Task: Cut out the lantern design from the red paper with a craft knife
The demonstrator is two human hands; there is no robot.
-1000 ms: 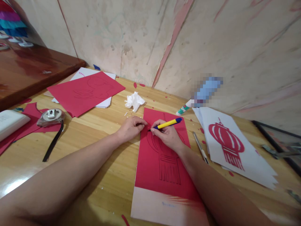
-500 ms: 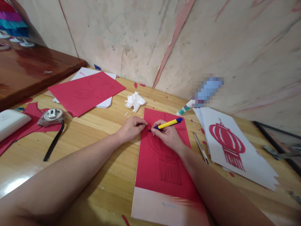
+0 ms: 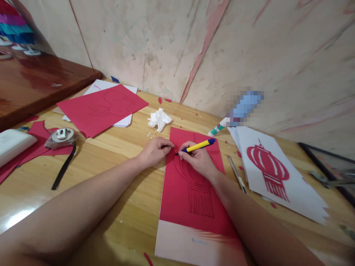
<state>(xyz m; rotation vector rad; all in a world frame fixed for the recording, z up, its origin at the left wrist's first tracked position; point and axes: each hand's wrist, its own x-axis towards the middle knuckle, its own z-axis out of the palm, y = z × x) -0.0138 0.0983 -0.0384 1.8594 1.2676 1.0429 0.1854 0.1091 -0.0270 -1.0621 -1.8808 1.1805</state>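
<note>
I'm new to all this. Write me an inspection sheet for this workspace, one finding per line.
Surface: light wooden table, glossy at lower left.
Things in use: yellow-and-blue pen; red sheet with a lantern drawing.
Clutter: crumpled tissue, red scraps, tape measure, cutter.
Hands: right hand holds the pen over the sheet; left hand has its fingers at the sheet's left edge.
Cables: nothing seen.
Surroundings: stained wall behind.

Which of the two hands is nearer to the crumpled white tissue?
Left. The left hand lies just this side of the tissue, fingertips by the red sheet; the right hand, holding the yellow pen over that sheet, is farther off to the right.
</note>
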